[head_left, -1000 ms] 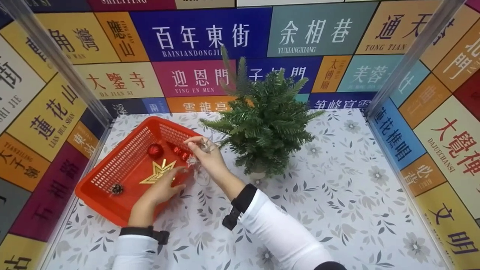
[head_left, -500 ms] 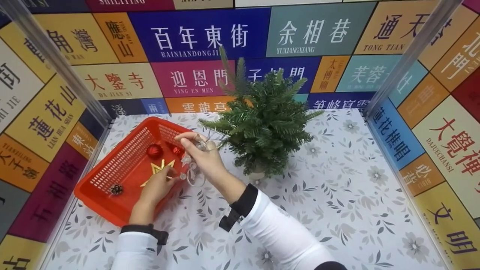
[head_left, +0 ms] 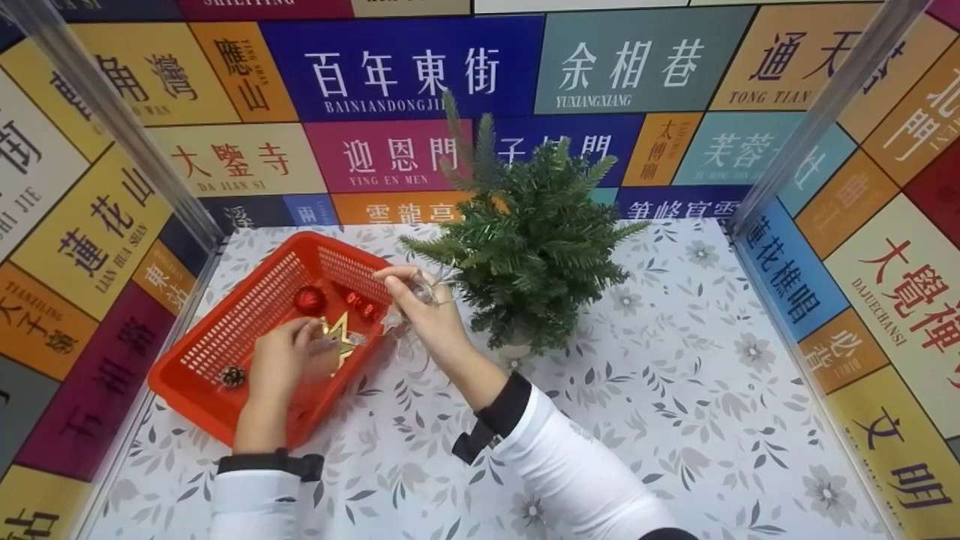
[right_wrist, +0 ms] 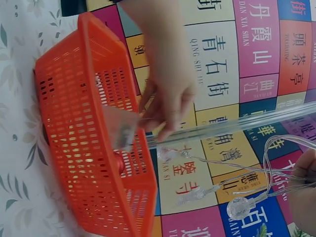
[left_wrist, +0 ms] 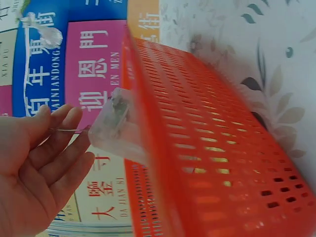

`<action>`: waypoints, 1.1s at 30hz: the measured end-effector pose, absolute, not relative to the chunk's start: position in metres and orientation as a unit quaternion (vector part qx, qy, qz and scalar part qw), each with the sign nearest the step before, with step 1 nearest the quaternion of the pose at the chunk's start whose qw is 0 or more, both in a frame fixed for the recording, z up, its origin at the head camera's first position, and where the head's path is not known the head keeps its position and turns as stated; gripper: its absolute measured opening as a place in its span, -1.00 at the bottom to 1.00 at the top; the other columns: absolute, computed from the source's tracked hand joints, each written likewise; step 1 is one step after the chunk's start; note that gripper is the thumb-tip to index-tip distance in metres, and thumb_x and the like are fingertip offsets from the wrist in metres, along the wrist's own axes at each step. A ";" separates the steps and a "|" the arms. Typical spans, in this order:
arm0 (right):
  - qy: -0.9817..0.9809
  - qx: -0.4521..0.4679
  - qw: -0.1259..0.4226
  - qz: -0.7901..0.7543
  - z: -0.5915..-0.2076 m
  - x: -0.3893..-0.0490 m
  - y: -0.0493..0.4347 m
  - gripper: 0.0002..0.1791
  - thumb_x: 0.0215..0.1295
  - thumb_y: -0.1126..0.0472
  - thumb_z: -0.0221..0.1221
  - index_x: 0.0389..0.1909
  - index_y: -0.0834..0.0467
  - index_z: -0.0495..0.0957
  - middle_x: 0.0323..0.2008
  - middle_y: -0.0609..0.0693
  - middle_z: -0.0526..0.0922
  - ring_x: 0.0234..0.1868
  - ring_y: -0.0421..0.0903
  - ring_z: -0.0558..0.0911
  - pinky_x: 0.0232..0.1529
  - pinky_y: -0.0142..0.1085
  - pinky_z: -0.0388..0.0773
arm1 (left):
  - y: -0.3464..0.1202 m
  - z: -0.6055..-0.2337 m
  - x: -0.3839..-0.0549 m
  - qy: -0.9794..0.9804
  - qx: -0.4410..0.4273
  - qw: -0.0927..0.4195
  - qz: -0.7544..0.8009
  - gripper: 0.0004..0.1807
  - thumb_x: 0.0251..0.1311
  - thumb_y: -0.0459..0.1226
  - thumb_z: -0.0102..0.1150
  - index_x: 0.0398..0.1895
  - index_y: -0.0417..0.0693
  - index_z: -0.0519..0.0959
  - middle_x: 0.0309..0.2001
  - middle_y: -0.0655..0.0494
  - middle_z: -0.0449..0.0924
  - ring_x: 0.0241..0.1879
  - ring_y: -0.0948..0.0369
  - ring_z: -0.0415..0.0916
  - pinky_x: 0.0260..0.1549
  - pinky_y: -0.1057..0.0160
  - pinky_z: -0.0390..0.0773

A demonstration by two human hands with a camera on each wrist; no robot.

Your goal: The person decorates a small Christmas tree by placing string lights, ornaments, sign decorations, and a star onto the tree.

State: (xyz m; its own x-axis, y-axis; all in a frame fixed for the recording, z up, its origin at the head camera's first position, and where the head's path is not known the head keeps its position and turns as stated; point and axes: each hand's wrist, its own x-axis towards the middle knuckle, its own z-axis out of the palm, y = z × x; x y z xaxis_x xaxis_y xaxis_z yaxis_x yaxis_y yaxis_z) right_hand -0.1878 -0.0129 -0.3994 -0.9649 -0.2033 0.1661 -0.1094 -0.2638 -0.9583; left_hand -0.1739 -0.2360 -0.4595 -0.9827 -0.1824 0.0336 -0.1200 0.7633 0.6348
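My left hand (head_left: pixel 277 356) is over the red plastic basket (head_left: pixel 187 409), pinching a thin clear wire. From that wire hangs a translucent battery box (left_wrist: pixel 116 121), just inside the basket's rim. My right hand (head_left: pixel 439 322) grips a coiled bunch of string lights near the basket's right edge. Several clear bulbs (right_wrist: pixel 240 208) dangle from it in the right wrist view. Inside the basket lie a gold star (head_left: pixel 342 337), partly behind the box, a red ball (head_left: pixel 309 300), small red ornaments (head_left: pixel 362 304) and a pine cone (head_left: pixel 232 376).
A small artificial Christmas tree (head_left: pixel 540 240) stands right of the basket, close beyond my right hand. The tabletop (head_left: pixel 675 420) has a floral cover. Printed panels (head_left: pixel 405 67) and clear corner posts (head_left: pixel 825 112) enclose it at the back and sides.
My left hand has shifted left over the basket, now holding the battery box by its wire. The gold star sits at a different angle. My right hand has moved slightly right with the lights.
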 end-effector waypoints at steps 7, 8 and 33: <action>0.628 -0.107 0.038 -0.770 -0.409 -0.187 -0.010 -0.76 0.36 0.19 0.14 -0.06 0.23 0.60 -0.52 -0.19 0.44 -0.53 -0.24 0.28 -0.44 -0.47 0.33 | -0.224 -0.436 -0.169 -0.933 0.075 0.103 -0.337 -0.68 0.44 -0.24 -0.04 0.06 -0.20 0.60 -0.13 -0.21 0.68 -0.02 -0.15 0.58 -0.02 -0.11 0.55; 0.631 -0.105 0.040 -0.767 -0.409 -0.187 -0.009 -0.76 0.36 0.18 0.14 -0.06 0.22 0.60 -0.51 -0.19 0.46 -0.52 -0.24 0.30 -0.43 -0.48 0.34 | -0.221 -0.432 -0.168 -0.932 0.073 0.112 -0.337 -0.68 0.44 -0.24 -0.03 0.06 -0.20 0.60 -0.14 -0.22 0.68 -0.03 -0.15 0.59 -0.02 -0.10 0.55; 0.778 -0.180 0.055 -0.599 -0.466 -0.131 0.093 -0.79 0.37 0.24 0.13 -0.13 0.31 0.57 -0.49 0.02 0.56 -0.48 -0.21 0.48 -0.40 -0.46 0.46 | -0.144 -0.450 -0.141 -0.921 -0.018 0.170 -0.351 -0.79 0.29 -0.24 0.18 -0.14 -0.16 0.70 -0.25 -0.10 0.73 -0.20 -0.06 0.67 -0.14 -0.04 0.61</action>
